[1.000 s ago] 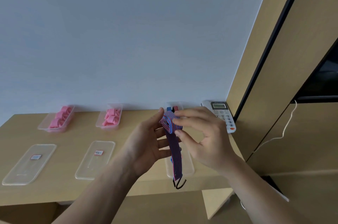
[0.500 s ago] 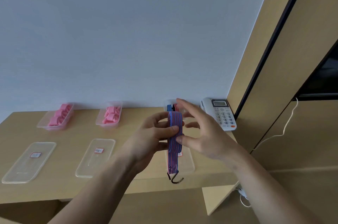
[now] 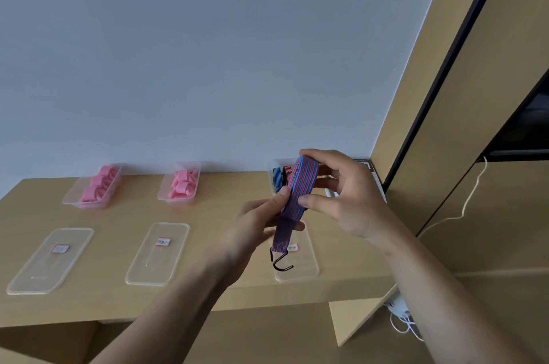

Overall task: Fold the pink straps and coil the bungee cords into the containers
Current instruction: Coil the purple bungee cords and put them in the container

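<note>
Both hands are raised over the desk [image 3: 219, 200], near its right end, with a blue-and-red cord [image 3: 299, 185] wound into a flat coil between them. The right hand [image 3: 353, 200] curls round the coil, thumb low and forefinger over the top. The left hand [image 3: 252, 230] pinches its lower edge. The loose tail hangs down, its hook [image 3: 281, 264] above a lid [image 3: 310, 271] at the desk's front. Pink straps [image 3: 95, 188] fill tubs [image 3: 69, 200] along the desk's back.

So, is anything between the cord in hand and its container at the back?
Nothing visible. The bungee cord, in the left hand and right hand, is held before the open container; its lid lies nearer on the desk. Coiled cords sit inside.
</note>
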Available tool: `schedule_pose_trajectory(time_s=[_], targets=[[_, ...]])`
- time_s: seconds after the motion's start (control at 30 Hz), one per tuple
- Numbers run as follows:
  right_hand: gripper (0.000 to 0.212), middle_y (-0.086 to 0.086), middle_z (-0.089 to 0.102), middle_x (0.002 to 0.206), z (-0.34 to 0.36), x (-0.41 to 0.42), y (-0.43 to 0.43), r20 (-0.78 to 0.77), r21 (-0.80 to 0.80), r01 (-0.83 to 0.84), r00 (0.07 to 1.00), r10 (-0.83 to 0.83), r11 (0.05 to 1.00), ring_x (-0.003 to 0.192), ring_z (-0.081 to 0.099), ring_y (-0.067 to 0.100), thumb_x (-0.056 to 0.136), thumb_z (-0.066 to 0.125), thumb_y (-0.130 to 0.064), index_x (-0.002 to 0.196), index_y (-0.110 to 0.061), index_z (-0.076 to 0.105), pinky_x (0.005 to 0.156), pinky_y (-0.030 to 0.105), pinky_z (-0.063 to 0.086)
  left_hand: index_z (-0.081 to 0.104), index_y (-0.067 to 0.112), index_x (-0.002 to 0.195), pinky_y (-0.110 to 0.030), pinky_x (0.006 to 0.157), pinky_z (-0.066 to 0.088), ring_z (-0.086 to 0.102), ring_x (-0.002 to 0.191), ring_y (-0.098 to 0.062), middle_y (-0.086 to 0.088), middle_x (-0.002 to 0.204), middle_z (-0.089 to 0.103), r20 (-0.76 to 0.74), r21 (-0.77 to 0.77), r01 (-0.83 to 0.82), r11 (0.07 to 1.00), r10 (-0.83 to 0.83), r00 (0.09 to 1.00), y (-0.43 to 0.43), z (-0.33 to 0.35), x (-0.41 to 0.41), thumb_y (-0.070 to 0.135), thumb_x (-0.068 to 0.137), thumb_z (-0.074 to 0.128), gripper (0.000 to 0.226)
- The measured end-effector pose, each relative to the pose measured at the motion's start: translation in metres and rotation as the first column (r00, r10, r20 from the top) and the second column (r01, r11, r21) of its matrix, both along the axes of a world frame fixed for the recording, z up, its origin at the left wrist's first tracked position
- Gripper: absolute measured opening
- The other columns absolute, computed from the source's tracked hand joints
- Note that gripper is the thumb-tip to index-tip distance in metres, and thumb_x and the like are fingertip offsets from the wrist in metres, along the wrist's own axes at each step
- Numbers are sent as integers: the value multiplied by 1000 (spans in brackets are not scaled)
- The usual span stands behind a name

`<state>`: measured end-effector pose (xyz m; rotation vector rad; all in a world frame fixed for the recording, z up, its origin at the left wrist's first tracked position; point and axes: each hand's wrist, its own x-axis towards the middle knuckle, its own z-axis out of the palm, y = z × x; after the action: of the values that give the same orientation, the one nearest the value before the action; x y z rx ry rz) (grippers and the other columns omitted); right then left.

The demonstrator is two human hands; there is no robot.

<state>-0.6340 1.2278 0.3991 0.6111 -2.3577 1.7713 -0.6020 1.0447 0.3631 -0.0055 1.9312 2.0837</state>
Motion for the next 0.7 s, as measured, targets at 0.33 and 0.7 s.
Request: schedule_pose_trajectory(time_s=[0.33,0.7], targets=[[54,2,64,108,-9,8,-17,-402,115,196,906,-135,974,100,64,14,64,80,10,113,-5,65,87,34,56,78,16,114,-51,82,63,75,93,-39,-16,105,74,216,215,-71,974,24,976,-5,-11,1,57,84,73,51],[34,5,72,106,-54,34,-41,-626,140,278,769,-133,950,100,68,23,65,88,1,97,-2,76,87,38,54,84,7,84,-42,69,64,76,80,-36,-17,89,76,313,421,-224,879,90,945,-32,-17,-13,38,80,78,32]])
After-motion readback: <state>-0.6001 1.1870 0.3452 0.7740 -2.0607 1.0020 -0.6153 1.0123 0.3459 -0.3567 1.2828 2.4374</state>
